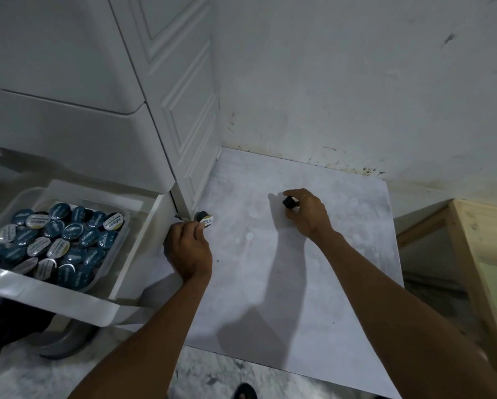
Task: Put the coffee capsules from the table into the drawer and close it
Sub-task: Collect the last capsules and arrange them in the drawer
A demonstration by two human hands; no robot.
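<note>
My left hand [188, 249] holds a dark coffee capsule [203, 219] with a pale foil lid at the table's left edge, next to the cabinet corner. My right hand [308, 216] grips a second dark capsule [289, 202] near the middle of the pale marbled table [270, 269]. To the left, the white drawer [132, 246] stands pulled out. Inside it a clear plastic tray [113, 254] is filled with several capsules [60, 237], mostly teal-lidded, some silver.
A tall white drawer cabinet [166, 96] stands against the table's left side. A stained white wall [356, 82] backs the table. A wooden frame [478, 254] stands to the right. A foot in a sandal [246, 392] shows at the bottom edge.
</note>
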